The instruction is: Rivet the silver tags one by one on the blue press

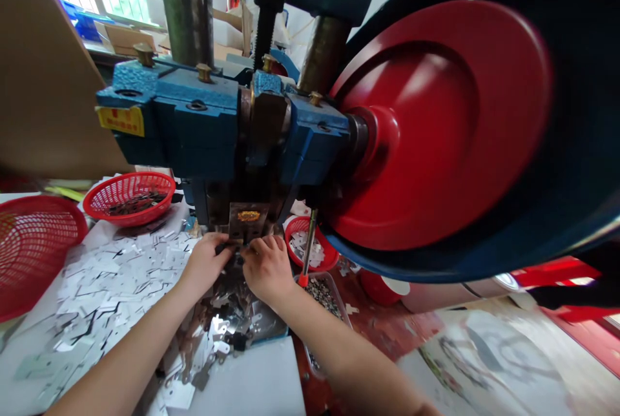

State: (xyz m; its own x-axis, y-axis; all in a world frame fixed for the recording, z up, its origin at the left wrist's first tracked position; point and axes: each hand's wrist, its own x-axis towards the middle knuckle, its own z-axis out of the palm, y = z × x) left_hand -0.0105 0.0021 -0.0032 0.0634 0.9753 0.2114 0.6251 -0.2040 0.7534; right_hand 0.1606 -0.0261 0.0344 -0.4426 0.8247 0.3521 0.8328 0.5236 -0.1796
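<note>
A blue punch press [198,125] with a large red flywheel [436,125] stands in front of me. My left hand [208,262] reaches the base of its tool from the left, thumb and fingers drawn together. Close beside it, my right hand [267,267] has its fingers curled down at the same spot. Whatever either hand pinches is hidden by the fingers and the dark tooling. Just above them sits the metal punch block [248,219]. Below the hands, small shiny stamped metal pieces [220,332] lie scattered on the press bed.
Many flat metal plates [111,280] cover the surface at left. Behind them stand a red basket [130,209] of dark parts and another red basket [33,254]. Right of the press are a red bowl [327,254] of pieces, a lever [309,248] and a plastic tray [341,300].
</note>
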